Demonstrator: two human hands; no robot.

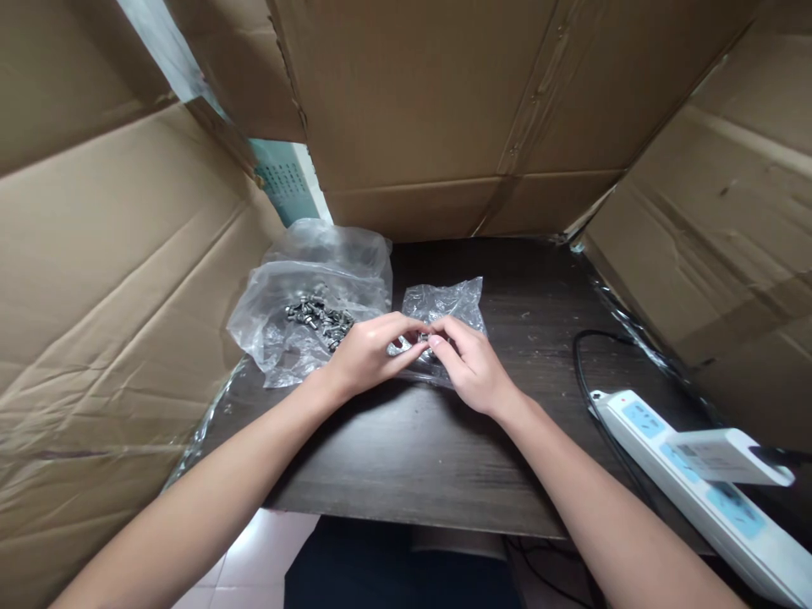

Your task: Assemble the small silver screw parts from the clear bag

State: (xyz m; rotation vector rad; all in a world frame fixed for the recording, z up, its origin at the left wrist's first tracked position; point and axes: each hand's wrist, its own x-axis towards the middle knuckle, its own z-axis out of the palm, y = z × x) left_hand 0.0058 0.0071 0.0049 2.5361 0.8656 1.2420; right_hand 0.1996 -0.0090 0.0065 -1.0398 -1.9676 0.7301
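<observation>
My left hand (374,351) and my right hand (469,359) meet over the table, thumbs and fingertips pinched together. Between them is a small metal bolt (423,337), mostly covered by the fingers, so its full shape is hidden. Just left of my left hand, a heap of dark metal bolts (317,317) lies in a large clear plastic bag (266,326). Beneath and behind both hands is a smaller clear plastic bag (447,296); small metal pieces seem to lie on it, but the fingers hide most of them.
Cardboard walls (431,101) enclose the dark wooden table (393,448) at the back and both sides. To the right lies a white power strip (685,474) with a white adapter (729,452) plugged in. A black cable (578,364) curves beside it.
</observation>
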